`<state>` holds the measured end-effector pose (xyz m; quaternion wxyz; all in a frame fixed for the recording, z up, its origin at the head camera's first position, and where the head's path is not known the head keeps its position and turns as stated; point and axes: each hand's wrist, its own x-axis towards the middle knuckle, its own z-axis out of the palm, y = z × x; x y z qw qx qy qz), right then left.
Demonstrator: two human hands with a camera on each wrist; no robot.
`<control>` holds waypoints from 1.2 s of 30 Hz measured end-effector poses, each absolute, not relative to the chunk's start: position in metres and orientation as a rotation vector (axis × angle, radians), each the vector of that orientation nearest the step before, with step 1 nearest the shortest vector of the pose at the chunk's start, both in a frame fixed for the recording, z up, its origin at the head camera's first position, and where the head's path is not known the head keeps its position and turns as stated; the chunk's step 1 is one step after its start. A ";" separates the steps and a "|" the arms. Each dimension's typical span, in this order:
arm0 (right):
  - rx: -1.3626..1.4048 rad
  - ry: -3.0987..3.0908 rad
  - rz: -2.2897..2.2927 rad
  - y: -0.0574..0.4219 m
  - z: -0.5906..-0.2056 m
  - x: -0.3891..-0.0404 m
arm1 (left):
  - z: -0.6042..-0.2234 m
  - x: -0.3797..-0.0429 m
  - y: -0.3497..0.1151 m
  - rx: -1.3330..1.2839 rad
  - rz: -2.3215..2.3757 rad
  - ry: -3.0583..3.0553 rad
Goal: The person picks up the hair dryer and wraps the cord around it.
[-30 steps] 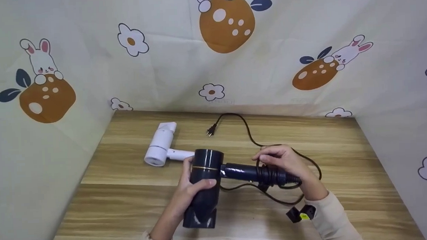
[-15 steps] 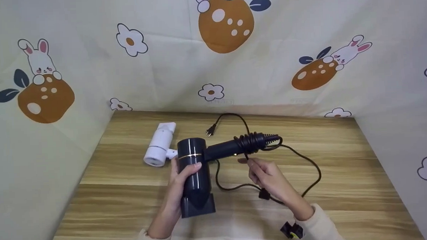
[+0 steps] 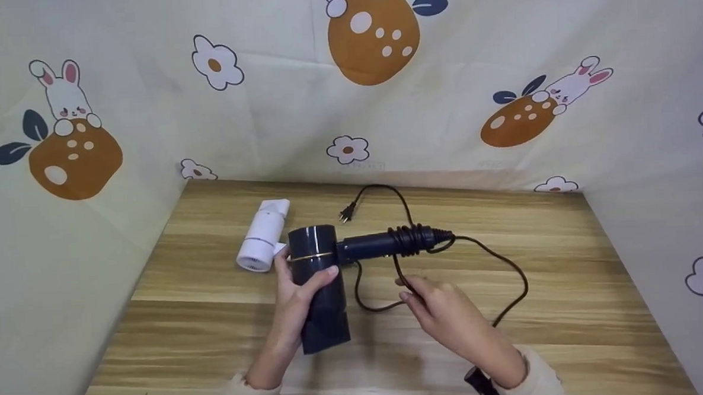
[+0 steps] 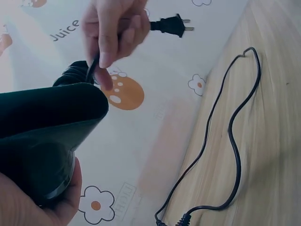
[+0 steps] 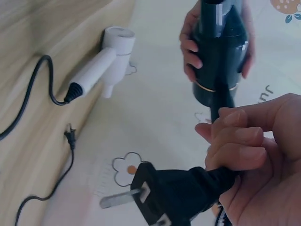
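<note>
My left hand grips the barrel of a dark, glossy hair dryer with a thin gold ring, held up over the table. Its handle points right, with several turns of black cord wound round the far end. From these turns a length of cord runs down to my right hand, which holds it with curled fingers in front of the handle. A two-pin plug sticks out of the right fist in the right wrist view. In the left wrist view the dryer's flat nozzle fills the left side.
A white hair dryer lies at the table's back left, its handle mostly hidden behind the dark one. Its black cord loops across the table, ending in a plug near the back. Patterned cloth walls enclose the wooden table.
My left hand has shifted the dark dryer left and raised its handle end. My right hand has moved from above the wound cord down toward the front, drawing a length of cord with it.
</note>
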<state>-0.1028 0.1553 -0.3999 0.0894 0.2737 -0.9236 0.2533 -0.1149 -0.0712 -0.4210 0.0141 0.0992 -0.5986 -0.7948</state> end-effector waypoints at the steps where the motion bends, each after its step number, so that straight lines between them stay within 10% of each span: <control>1: 0.804 -2.741 0.737 0.155 -0.398 -0.101 | -0.422 -0.115 -0.070 0.298 -2.456 -1.873; 36: 1.036 -2.361 0.808 0.191 -0.381 -0.135 | -0.421 -0.110 -0.078 -0.201 -2.207 -2.417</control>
